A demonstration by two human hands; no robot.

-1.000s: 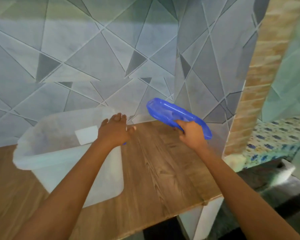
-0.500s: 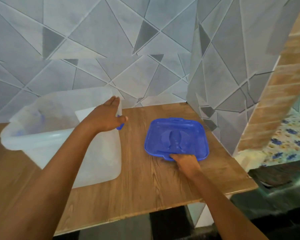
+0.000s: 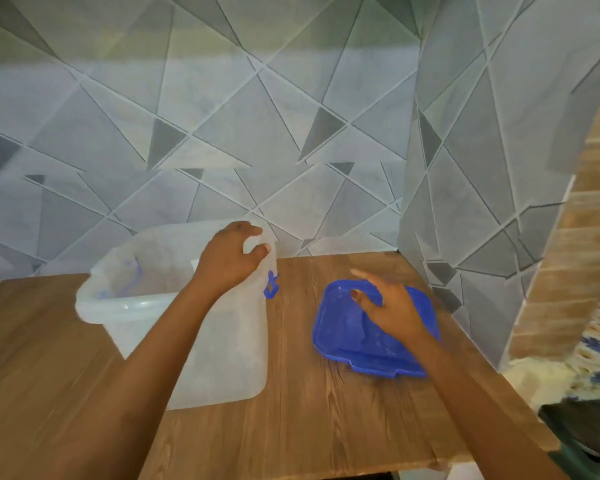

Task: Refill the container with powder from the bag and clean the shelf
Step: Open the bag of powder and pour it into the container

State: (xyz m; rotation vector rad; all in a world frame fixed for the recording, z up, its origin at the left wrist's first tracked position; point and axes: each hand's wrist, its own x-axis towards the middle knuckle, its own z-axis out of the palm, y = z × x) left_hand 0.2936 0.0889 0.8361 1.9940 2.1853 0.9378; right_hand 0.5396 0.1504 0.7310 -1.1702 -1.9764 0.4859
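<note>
L hand [image 3: 230, 262] gripped translucent white plastic container [image 3: 228, 358] by its rim to steady it; R hand [image 3: 390, 315], fingers spread, on square blue plastic lid [image 3: 342, 329] set aside for refill.

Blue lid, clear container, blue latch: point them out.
blue lid [image 3: 338, 325]: head view, its bare left half.
clear container [image 3: 232, 358]: head view, its front wall.
blue latch [image 3: 271, 285]: head view, the clip's middle.

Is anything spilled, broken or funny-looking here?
Nothing stands out. The blue plastic lid lies flat on the wooden shelf, beside the open clear plastic container, whose rim the left hand grips. No spill or damage shows.
</note>
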